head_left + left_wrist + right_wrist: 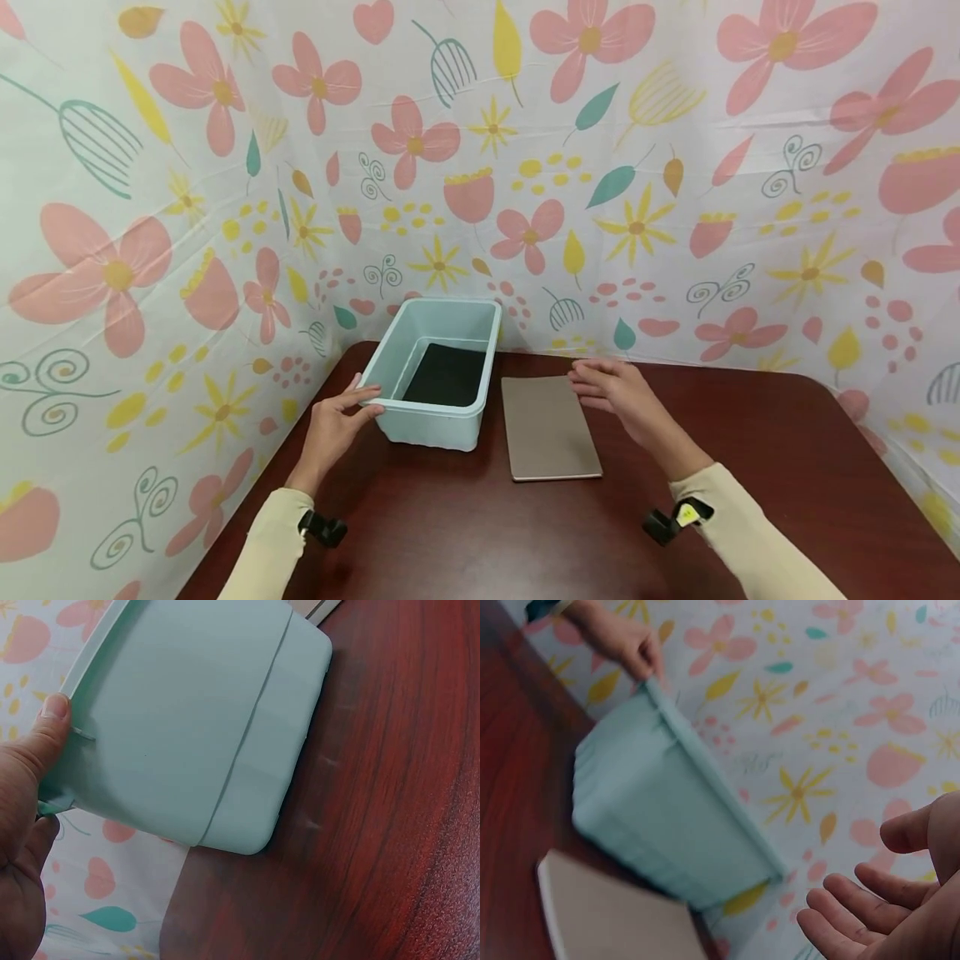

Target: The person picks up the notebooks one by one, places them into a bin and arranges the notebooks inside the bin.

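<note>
A pale blue-green plastic bin (431, 423) stands at the back left of the table. My left hand (335, 429) pinches its near left corner at the rim, thumb on the near side, as the left wrist view also shows for the bin wall (172, 720). Inside the bin lies a flat black rectangular thing (447, 373). To the right of the bin is a taupe notebook (551, 433) with pale page edges, lying flat. Over the notebook's far right corner hovers my right hand (611, 392), holding nothing; its fingers are loosely bent in the right wrist view.
The dark reddish wooden table (480, 533) has a rounded far right corner. Behind it and along its left side hangs a white floral-print curtain (660, 275), close to the bin's far end. A black camera mount (678, 517) sits on the right wrist.
</note>
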A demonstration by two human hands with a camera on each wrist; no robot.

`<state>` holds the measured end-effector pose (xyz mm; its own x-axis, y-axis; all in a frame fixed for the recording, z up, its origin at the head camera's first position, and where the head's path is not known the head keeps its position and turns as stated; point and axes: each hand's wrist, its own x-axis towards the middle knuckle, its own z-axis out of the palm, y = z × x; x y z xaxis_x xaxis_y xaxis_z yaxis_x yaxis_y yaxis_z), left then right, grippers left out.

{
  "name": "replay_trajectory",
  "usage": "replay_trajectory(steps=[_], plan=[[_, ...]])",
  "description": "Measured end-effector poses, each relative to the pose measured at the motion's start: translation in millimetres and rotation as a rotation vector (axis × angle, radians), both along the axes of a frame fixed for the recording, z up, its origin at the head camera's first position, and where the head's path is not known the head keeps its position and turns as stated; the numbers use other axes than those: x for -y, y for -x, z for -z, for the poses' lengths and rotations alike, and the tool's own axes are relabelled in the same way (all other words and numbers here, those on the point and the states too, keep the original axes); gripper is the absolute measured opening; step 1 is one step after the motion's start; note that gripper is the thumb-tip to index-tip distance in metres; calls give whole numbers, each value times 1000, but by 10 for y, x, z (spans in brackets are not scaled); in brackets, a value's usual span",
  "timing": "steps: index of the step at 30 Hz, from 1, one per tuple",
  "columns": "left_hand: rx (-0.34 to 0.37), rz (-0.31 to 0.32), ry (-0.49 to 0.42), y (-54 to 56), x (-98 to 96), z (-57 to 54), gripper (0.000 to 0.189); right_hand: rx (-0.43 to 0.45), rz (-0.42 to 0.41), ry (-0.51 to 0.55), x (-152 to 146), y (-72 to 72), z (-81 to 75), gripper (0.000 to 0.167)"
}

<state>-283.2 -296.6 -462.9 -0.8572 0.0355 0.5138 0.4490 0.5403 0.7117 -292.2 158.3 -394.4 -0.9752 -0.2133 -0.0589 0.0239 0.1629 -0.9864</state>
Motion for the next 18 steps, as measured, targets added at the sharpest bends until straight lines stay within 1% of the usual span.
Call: replay_trajectory(steps=[2, 5, 10, 15, 18], plan=[[1, 0, -2, 20, 21, 25, 33, -3, 21, -24, -80, -31, 107, 60], [6, -3, -3, 27, 39, 30, 33, -27, 43, -83, -161, -76, 294, 60], [18, -4, 4, 27, 55, 26, 36, -73, 63, -249, -218, -153, 589, 60], [28, 11, -17, 29, 49, 28, 35, -106, 59, -363, -211, -202, 796, 62], [29, 19, -27, 34, 42, 32, 35, -152, 72, -452, -196, -231, 887, 65]])
